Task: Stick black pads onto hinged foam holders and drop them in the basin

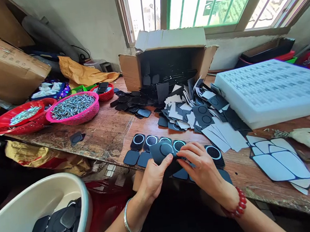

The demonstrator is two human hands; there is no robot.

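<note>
My left hand [155, 177] grips a dark card [159, 152] with a ring printed on it, thumb on top, above the table's front edge. My right hand [199, 164] is closed at the card's right edge, its fingertips pinched there; what lies between them is too small to tell. Behind and beside the hands stand black square pieces with white rings [151, 141] in a row. Plain black square plates [131, 157] lie in front of that row, partly hidden by my hands.
An open carton [130, 70] stands at the back, with black plates [132, 100] and loose cards [202, 114] spilling before it. White foam [265, 97] and white-faced sheets [282, 160] lie right. Left are a pink basket of screws [91, 115] and a cream tub [85, 198].
</note>
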